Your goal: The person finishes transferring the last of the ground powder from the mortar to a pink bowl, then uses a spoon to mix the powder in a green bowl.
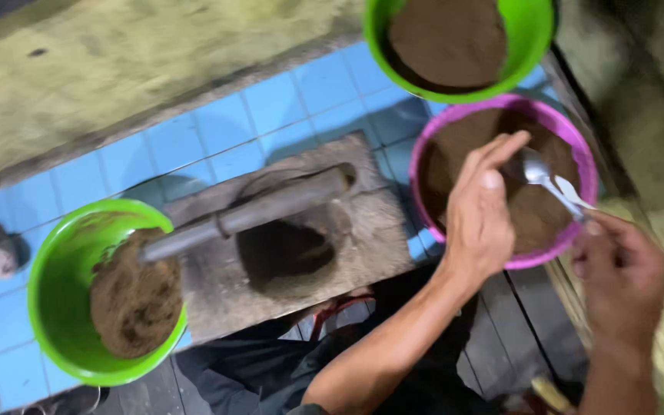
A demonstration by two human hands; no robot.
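A blue-tiled floor (194,138) runs between a mossy concrete ledge (117,61) and dark planks (516,330). On it sits a stone mortar block (363,238) with a pestle (247,215) laid across, bare tiles around it. Three bowls of brown powder crowd the edges: green bowl (55,307), second green bowl (536,38), pink bowl (501,265). The left hand (482,219) hovers open over the pink bowl; the right hand (624,277) has its fingers closed on a metal spoon (543,177).

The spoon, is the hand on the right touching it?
Touching. The head view shows the right hand gripping the spoon by its handle over the pink bowl.
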